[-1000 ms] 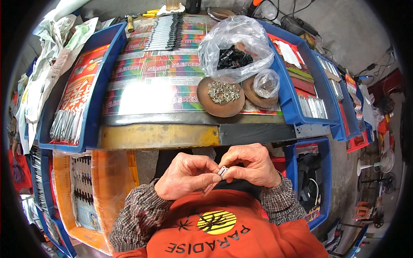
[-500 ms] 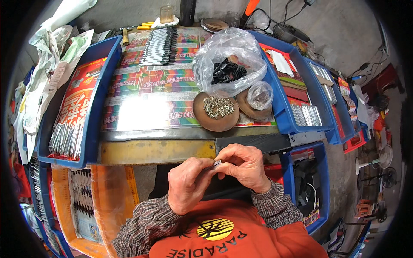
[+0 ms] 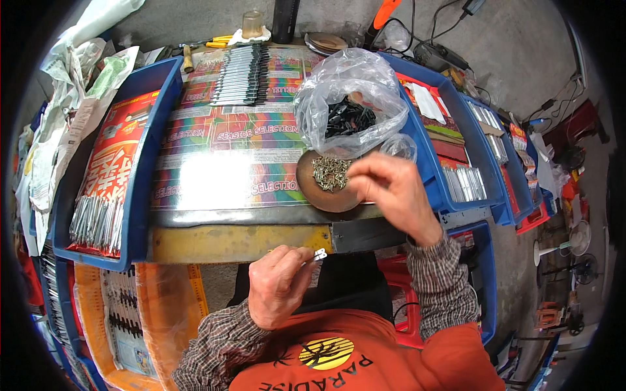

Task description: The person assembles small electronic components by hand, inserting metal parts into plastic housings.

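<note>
My left hand (image 3: 280, 287) is closed in front of the table edge. Between its thumb and fingers it pinches a small silvery metal piece (image 3: 319, 255), whose end sticks out to the right. My right hand (image 3: 396, 195) reaches over the right rim of a round brown dish (image 3: 313, 195). Its thumb and forefinger are bent and slightly apart, at the edge of a pile of small brassy metal pins (image 3: 330, 173). Nothing shows between those fingertips. Behind the dish sits a clear plastic bag (image 3: 310, 98) holding black parts (image 3: 349, 117).
A row of slim metal pieces (image 3: 238, 75) lies at the table's back. Blue trays (image 3: 173, 91) with metal strips (image 3: 98, 221) stand at the left, and another blue tray (image 3: 427, 166) at the right. An orange-lined container (image 3: 173, 319) stands below the table.
My right hand has left my left hand and moved up and right to the dish of pins. The left hand has dropped slightly and keeps the metal piece, which now shows more.
</note>
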`<state>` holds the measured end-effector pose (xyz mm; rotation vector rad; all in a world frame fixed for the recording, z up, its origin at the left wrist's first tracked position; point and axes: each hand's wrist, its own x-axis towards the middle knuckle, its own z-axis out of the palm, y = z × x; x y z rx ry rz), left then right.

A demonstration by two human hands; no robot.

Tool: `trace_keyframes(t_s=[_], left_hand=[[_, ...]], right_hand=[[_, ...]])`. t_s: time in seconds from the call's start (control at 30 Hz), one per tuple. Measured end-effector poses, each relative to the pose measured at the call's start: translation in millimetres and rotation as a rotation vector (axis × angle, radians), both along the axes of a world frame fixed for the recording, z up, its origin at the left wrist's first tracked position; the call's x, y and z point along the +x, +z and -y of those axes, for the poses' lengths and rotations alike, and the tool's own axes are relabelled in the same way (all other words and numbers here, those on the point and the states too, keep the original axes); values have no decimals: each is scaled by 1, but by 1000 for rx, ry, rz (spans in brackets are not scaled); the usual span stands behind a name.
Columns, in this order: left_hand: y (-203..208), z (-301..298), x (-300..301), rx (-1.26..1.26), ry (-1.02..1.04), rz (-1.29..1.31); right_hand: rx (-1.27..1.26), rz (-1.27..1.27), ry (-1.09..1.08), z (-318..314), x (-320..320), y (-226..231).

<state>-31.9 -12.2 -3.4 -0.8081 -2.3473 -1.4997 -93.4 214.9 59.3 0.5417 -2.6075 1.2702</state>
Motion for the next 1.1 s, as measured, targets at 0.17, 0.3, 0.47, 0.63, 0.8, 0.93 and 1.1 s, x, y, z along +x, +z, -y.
trace_keyframes(t_s=[0.17, 0.3, 0.47, 0.63, 0.8, 0.93, 1.1], left_hand=[[3, 6, -4, -9, 20, -42], [0, 7, -6, -16, 26, -11], [0, 8, -6, -18, 28, 3], [-1, 9, -9, -14, 7, -5], [-1, 9, -9, -18, 11, -6], [-1, 9, -8, -37, 16, -27], [-2, 10, -3, -51, 8, -18]], right_hand=[[310, -243, -142, -13, -51, 3], [491, -361, -167, -17, -85, -9], [642, -494, -135, -15, -111, -26], [753, -531, -73, -17, -123, -34], [763, -504, -36, -17, -129, -35], [740, -518, -19, -15, -127, -34], [756, -546, -86, -23, -123, -38]])
